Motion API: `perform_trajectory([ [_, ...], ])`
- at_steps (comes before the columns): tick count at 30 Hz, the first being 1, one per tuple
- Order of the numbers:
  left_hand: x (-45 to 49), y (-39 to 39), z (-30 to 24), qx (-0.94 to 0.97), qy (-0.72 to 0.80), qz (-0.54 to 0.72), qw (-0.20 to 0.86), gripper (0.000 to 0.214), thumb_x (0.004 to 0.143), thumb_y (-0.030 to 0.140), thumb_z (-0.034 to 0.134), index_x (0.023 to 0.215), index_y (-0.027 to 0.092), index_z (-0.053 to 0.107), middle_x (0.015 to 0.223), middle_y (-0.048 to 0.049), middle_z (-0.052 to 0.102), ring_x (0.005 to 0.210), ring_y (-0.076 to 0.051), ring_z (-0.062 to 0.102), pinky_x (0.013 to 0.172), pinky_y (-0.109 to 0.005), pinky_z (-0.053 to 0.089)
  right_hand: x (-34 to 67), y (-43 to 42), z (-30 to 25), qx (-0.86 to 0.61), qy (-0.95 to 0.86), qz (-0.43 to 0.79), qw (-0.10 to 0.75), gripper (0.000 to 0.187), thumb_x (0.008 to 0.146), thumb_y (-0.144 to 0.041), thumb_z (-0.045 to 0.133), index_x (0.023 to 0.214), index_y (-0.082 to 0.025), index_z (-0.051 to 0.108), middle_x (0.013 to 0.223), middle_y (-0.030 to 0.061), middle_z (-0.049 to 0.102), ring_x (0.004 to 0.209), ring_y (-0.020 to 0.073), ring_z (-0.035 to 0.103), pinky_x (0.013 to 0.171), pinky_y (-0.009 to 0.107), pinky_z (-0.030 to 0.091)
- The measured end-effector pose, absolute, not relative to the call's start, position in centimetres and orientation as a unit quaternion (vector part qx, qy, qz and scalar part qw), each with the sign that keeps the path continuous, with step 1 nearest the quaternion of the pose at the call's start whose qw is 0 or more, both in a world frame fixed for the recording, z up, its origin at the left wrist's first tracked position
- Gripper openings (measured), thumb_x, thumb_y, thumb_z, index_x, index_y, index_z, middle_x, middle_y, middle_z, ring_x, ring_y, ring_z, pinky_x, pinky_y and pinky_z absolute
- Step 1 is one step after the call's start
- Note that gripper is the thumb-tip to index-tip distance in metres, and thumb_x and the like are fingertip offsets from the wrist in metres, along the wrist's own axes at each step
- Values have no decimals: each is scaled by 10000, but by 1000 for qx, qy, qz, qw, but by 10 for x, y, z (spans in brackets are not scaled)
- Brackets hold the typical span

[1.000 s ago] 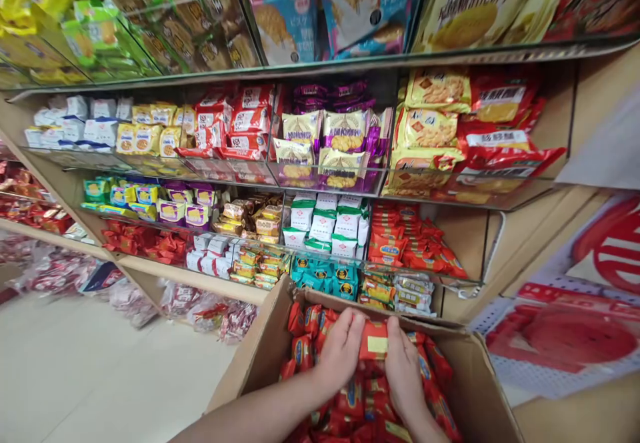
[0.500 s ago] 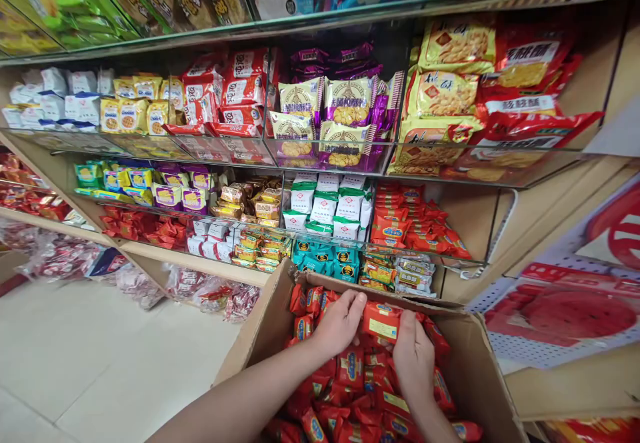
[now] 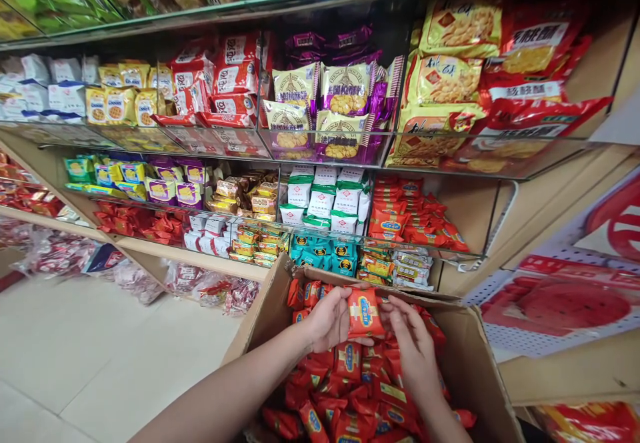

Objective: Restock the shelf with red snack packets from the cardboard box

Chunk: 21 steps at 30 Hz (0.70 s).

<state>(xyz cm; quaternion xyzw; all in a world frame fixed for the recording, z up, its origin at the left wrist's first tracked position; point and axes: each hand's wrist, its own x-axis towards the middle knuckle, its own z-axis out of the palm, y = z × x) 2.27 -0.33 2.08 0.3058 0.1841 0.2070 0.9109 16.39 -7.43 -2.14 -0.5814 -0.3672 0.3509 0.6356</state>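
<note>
A red snack packet point(image 3: 364, 312) with a blue and yellow label faces up over an open cardboard box point(image 3: 493, 363). My left hand point(image 3: 331, 319) is closed on its left side, with fingers reaching underneath. My right hand point(image 3: 413, 336) is at the packet's right edge, its fingers apart and slightly bent; whether the fingertips touch the wrapper I cannot tell. Below both hands, many loose red packets point(image 3: 349, 360) of the same look fill the box.
Behind the box rise glass-fronted shelves point(image 3: 325, 233) of wrapped snacks, including similar red packets point(image 3: 389, 221) in a lower compartment. Bagged goods point(image 3: 143, 276) lie on the pale floor point(image 3: 125, 356) at left. A perforated panel point(image 3: 565, 296) stands at right.
The packet has been turned from its plain-labelled side to its blue-logo side and shifted slightly left. My right hand has loosened its grip; my left has rolled palm-up under the packet.
</note>
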Motion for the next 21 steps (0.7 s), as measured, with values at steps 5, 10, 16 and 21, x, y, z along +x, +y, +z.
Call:
perform_trajectory([
  [5,24,-9,14,369,226,192,881,453,845,407,320,1272,257,327,1069,-81,605,855,-205,606,669,-314,437,151,-74,-26,-541,-402,460,578,360,678,-426,624,941,-182,588,881,58,659,774,196,609,694,320,503],
  [10,23,-3,19,463,283,188,818,584,780,624,345,1172,200,434,974,-97,624,768,-170,611,633,-263,408,172,-70,6,-589,-405,362,598,403,713,-429,589,1031,-190,526,960,68,649,850,211,611,739,312,479],
  [16,21,6,12,541,394,169,724,468,654,549,585,936,180,526,837,-41,639,643,-124,588,565,-218,371,259,-5,78,-674,-527,-26,517,432,780,-392,470,1141,-156,496,1036,127,562,946,248,541,800,376,427],
  [21,19,0,-13,656,404,80,632,390,672,487,584,923,189,565,754,0,620,621,-117,542,563,-220,383,311,94,103,-783,-533,-74,313,360,722,-191,503,1066,-103,560,926,174,593,865,282,576,737,379,428],
])
